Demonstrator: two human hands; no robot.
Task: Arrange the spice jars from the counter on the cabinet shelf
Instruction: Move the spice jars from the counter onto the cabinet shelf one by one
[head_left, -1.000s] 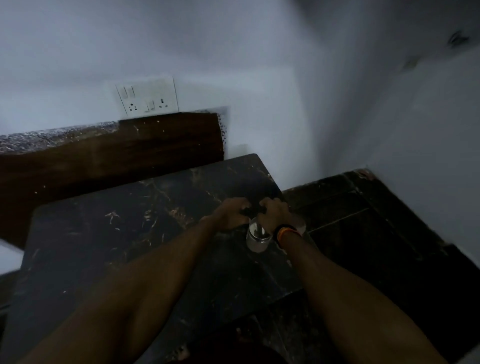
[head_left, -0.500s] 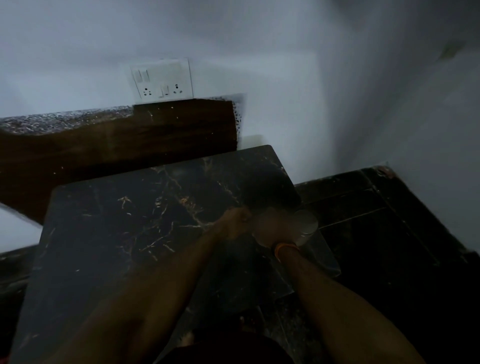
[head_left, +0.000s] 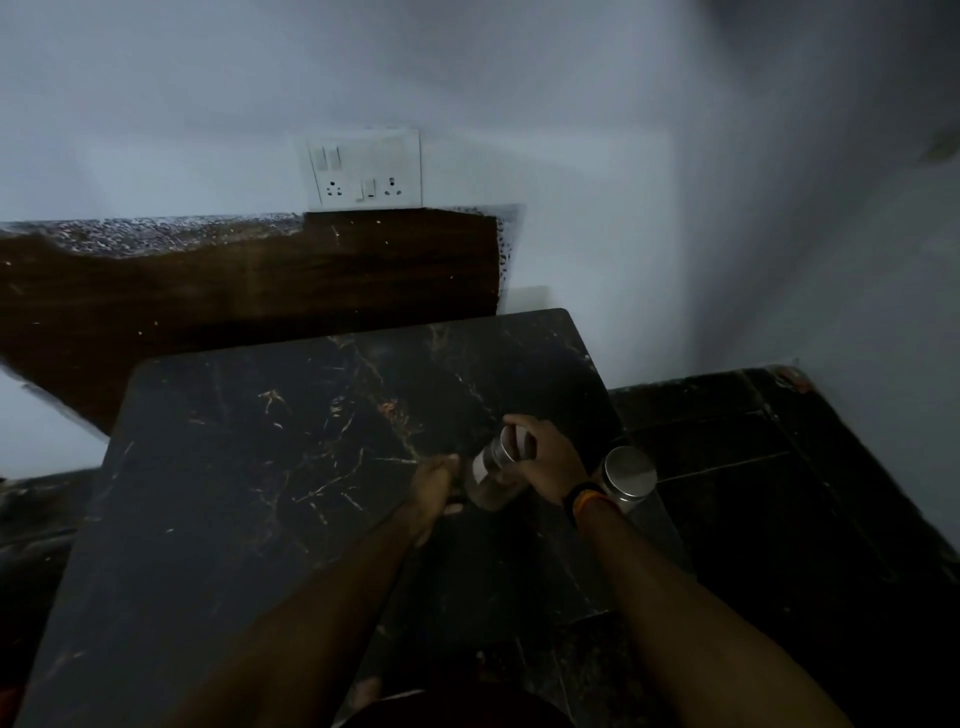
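While the right hand curls its fingers around the metal lid end of a clear spice jar, the jar sits tilted just right of the frame's centre, lid toward the upper right and glass base toward the lower left, over the dark marble desk. Whether its base touches the desk cannot be told in this dim light. A pale label shows on the glass near the lid. The left hand is just beside the jar's lower end, its fingers bent toward the glass; whether they actually grip it or only touch it cannot be told. A dark band with an orange stripe circles the right wrist.

A 2nd jar with a round silver lid stands upright just right of the right wrist, near the desk's right edge, apart from the held jar.

Behind the desk, in the left middle of the frame, a dark wooden panel leans along the pale wall. Above it, in the upper centre, sits a white switch plate with 2 sockets. Dark floor tiles fill the right side below the wall corner. Both bare forearms reach up from the bottom edge.
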